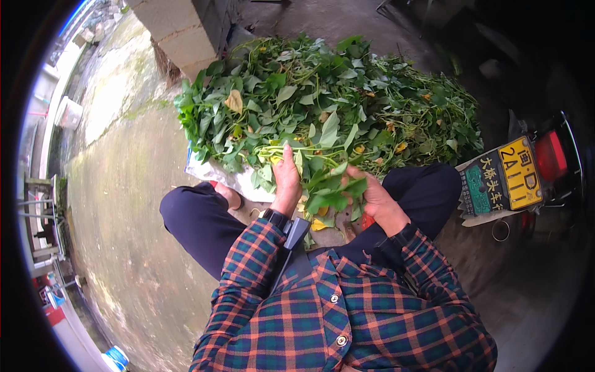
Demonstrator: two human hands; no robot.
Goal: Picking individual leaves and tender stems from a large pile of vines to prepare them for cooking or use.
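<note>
My left hand (287, 180) is closed round several pale green stems of a leafy vine (331, 197), its thumb pointing up along them. The stem ends stick out to the left of that hand. To the right, my right hand (379, 201) is closed at the vine's leaves, its fingertips partly covered by them. The broad green leaves hang between both hands, above my lap. Just beyond lies a large heap of cut leafy vines (291, 93), mostly green with a few yellow leaves.
A pale sheet (214, 177) shows under the heap's near left edge. A block pillar (186, 37) stands behind the heap. At right is a motorcycle's rear with a yellow plate (519, 176) and red light (550, 156). A white bucket (69, 114) stands far left on the concrete.
</note>
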